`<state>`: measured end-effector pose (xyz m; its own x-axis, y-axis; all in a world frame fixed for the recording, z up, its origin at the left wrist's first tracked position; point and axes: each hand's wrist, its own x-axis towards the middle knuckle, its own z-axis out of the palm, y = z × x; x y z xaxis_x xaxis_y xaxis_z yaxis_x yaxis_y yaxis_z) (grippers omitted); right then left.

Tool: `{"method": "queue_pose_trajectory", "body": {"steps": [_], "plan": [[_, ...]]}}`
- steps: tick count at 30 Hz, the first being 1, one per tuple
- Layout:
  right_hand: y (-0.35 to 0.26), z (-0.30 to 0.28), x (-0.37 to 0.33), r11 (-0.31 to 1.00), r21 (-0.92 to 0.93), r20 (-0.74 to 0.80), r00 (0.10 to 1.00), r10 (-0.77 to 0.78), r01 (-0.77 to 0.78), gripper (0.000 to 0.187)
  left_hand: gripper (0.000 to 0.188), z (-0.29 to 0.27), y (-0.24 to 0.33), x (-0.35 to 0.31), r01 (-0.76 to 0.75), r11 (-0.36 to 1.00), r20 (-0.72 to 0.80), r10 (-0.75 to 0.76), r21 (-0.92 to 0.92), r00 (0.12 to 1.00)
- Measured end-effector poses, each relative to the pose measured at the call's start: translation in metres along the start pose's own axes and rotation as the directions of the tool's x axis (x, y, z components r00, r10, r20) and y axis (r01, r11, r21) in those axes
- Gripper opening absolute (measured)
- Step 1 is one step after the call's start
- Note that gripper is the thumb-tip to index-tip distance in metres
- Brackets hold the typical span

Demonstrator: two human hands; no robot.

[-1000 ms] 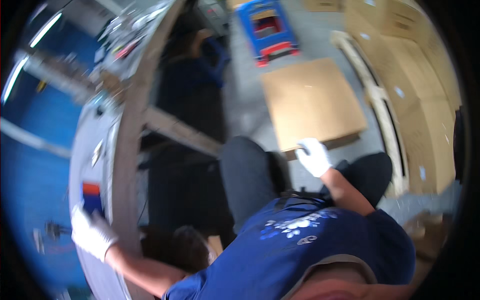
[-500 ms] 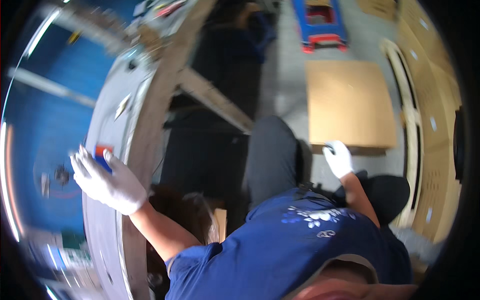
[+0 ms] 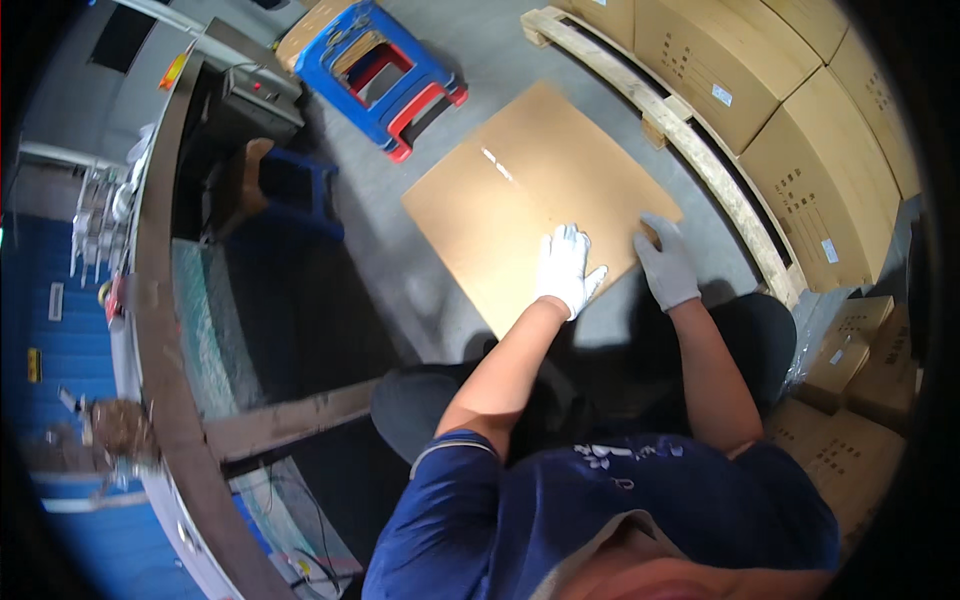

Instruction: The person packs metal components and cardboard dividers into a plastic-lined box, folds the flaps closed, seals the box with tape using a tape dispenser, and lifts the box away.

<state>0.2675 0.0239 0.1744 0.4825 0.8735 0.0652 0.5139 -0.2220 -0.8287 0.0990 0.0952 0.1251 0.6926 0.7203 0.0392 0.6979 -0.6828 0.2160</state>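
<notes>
A brown cardboard box (image 3: pixel 515 215) sits in front of my knees, turned cornerwise, with a short pale strip on its top. My left hand (image 3: pixel 568 272), in a white glove, lies on the near part of the box top with its fingers stretched out and the thumb apart. At the right edge of the box, near its corner, is my right hand (image 3: pixel 668 265), also gloved. Its thumb and fingers are spread, with a gap between them; the fingertips are partly shadowed. No separate item shows in either hand.
Beyond the box stands a blue and red plastic stool (image 3: pixel 385 75); another blue stool (image 3: pixel 300 190) is under the workbench (image 3: pixel 160 330) at left. A wooden pallet (image 3: pixel 690 140) bears stacked cartons (image 3: pixel 820 170) on the right. Smaller cartons (image 3: pixel 850 345) lie at lower right.
My left hand has moved from the bench onto the box top. My right hand stays by the box edge. The view has swung right, and the box now appears turned cornerwise.
</notes>
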Motion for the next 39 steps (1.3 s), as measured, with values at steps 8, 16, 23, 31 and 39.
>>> {"method": "queue_pose_trajectory", "body": {"steps": [8, 16, 23, 31, 39], "plan": [[0.079, 0.056, 0.058, 0.731, -0.673, -0.253, 0.964, -0.087, -0.110, 0.050, 0.065, 0.016, -0.164, 0.142, 0.285, 0.946, -0.227, -0.247, 0.155, 0.942], [0.078, 0.055, 0.057, 0.806, -0.584, -0.214, 0.940, -0.264, 0.094, 0.042, 0.074, -0.027, -0.237, 0.231, 0.695, 0.719, 0.310, -0.660, -0.003, 0.685], [0.092, 0.047, 0.100, 0.865, -0.454, -0.223, 0.913, -0.343, 0.214, 0.041, 0.092, -0.031, -0.262, 0.167, 0.661, 0.750, 0.288, -0.631, -0.011, 0.720], [0.236, 0.072, 0.207, 0.839, -0.195, -0.059, 0.860, 0.508, -0.509, 0.052, 0.077, 0.001, -0.226, -0.008, 0.826, 0.472, 0.211, -0.813, -0.306, 0.543], [0.245, 0.148, 0.217, 0.817, 0.033, -0.025, 0.817, 0.576, -0.576, 0.053, 0.046, -0.033, -0.246, 0.081, 0.145, 0.985, -0.465, -0.085, 0.095, 0.881]]}}
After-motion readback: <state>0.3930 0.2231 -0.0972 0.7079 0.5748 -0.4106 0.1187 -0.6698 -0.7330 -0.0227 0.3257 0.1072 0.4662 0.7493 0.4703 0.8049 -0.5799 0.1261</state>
